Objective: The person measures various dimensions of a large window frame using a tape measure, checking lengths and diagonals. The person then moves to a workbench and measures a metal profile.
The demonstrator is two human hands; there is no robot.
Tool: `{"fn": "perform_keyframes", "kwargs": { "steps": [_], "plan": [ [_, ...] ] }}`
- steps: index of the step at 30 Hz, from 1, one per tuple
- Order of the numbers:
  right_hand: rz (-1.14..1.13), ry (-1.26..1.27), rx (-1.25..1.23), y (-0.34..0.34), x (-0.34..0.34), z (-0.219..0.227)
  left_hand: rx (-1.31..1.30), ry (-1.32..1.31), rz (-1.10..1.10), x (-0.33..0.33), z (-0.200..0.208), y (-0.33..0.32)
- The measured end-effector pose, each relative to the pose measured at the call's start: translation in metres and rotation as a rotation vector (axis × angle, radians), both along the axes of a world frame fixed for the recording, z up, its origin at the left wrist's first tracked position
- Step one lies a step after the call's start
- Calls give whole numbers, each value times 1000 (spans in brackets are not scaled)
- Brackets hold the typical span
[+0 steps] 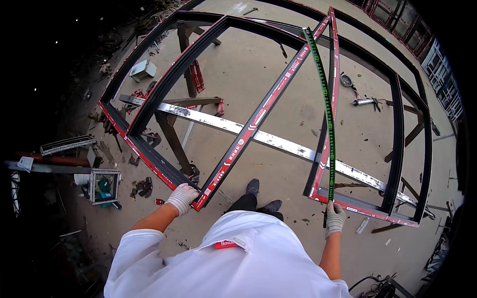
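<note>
Two dark metal window frames (258, 116) with red protective film lie at angles to each other in front of me. At the lower corner of the left frame, my left hand (182, 198), in a pale knit glove, closes its fingers on the frame's edge. My right hand (335, 218), gloved alike, is closed at the near end of a green tape measure (325, 99). The blade runs from there along the right frame's red side bar to the far side, where its end lies near the crossing bars. The tape's case is mostly hidden in my right hand.
A silvery metal beam (213, 120) on brown trestle legs (173, 141) passes beneath the frames. On the floor lie a caulking gun (365, 102), a round tape roll (346, 79) and a plastic bottle (362, 226). Scrap and a small framed panel (105, 186) lie to the left.
</note>
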State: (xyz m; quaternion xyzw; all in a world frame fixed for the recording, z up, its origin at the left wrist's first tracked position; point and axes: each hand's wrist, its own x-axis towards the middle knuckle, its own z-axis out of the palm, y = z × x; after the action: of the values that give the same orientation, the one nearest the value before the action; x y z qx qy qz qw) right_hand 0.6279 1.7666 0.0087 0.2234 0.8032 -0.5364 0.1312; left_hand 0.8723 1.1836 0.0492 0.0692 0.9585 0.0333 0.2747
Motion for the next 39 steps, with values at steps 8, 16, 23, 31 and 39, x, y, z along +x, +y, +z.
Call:
{"fn": "perform_keyframes", "kwargs": {
  "steps": [8, 16, 23, 31, 39],
  "plan": [
    [-39, 18, -38, -13, -19, 11, 46, -69, 28, 39, 15, -47],
    [-51, 32, -96, -44, -19, -8, 427, -388, 626, -7, 4, -26],
    [-46, 38, 0, -62, -35, 2, 169, -110, 773, -103, 8, 24],
    [36, -13, 191, -106, -52, 50, 118, -10, 831, -48, -6, -14],
    [37, 48, 204, -124, -98, 53, 77, -140, 903, -37, 17, -45]
  ]
}}
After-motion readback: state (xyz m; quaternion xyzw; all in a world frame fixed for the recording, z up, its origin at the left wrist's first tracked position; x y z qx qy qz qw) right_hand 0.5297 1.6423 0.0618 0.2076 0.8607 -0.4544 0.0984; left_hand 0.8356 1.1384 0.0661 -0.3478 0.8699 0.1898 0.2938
